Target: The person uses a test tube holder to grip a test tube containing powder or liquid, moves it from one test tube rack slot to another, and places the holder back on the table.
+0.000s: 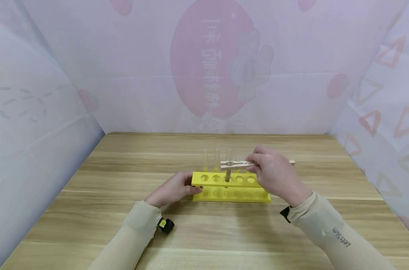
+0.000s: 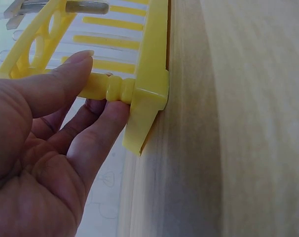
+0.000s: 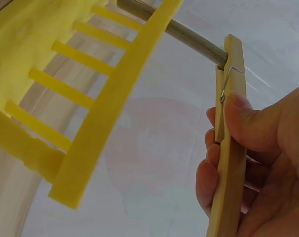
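R-wrist vw: fingers [image 3: 206,181] grip clamp [image 3: 230,182]; L-wrist: prongs [image 2: 14,22] only.

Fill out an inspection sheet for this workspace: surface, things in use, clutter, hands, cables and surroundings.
Surface: wood-grain table.
Rack: yellow rack, standing on the table.
Clamp: wooden clamp, gripping a test tube.
Held tube: looks grey-brown below the clamp; passes through the rack's top plate, lower end short of the base.
Other tubes: at least two clear tubes on the rear pegs.
Clutter: nothing seen.
Left hand: holds the rack's left end post.
Right hand: holds the clamp.
Cables: nothing seen.
Surroundings: pale printed backdrop behind, similar pale sheets at both sides.
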A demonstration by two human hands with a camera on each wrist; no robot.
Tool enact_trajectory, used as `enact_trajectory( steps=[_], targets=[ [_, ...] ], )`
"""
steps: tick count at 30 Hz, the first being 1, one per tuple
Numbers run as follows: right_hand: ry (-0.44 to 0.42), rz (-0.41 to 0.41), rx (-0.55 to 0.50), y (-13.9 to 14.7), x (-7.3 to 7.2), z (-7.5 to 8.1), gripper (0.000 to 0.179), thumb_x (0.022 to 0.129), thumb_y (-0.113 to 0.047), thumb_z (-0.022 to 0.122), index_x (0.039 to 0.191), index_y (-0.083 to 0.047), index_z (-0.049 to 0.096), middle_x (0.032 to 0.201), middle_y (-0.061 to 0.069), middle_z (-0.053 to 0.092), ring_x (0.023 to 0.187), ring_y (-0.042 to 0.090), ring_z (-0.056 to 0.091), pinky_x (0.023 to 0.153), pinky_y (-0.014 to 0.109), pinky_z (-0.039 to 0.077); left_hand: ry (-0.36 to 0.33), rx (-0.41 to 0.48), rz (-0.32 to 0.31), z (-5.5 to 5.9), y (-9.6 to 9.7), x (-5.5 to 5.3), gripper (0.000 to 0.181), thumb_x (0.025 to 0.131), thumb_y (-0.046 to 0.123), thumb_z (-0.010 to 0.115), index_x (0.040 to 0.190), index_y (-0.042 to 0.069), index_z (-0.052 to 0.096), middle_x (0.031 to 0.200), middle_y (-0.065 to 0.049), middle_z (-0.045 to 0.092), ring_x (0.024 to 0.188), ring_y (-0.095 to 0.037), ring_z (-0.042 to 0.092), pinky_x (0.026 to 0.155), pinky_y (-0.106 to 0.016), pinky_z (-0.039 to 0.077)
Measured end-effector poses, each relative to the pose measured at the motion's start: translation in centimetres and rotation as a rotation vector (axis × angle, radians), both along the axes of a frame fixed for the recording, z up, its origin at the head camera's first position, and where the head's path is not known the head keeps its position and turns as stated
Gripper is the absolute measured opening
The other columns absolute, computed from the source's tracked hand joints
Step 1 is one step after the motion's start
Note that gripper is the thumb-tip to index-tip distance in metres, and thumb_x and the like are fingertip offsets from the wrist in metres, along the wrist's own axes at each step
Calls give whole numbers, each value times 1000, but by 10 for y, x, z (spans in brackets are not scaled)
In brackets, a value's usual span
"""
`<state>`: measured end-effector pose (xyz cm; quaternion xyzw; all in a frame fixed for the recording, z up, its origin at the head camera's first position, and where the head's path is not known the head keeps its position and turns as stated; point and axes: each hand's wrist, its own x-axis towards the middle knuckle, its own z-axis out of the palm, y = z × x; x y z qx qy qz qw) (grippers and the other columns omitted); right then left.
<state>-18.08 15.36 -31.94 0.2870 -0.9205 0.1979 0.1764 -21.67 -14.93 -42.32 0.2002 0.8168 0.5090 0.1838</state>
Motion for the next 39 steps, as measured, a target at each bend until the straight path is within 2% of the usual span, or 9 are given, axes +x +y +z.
enact_trajectory(
  steps=[27,39],
  targets=[
    [10,-26,19,-3,-2,-25,13,82,-2,80,94,0,76,82,-1,60,70,12,56,61,27,51,-10,10,-13,1,0,0,25,92,10,71,117,10,65,110,-4,70,94,-19,64,82,-37,52],
    [4,-29,26,-3,-1,-28,14,82,-2,80,95,0,76,83,-1,60,72,13,57,63,28,51,-13,8,-8,1,-1,1,26,92,10,71,117,10,65,110,-4,70,96,-19,63,82,-35,52]
  ],
)
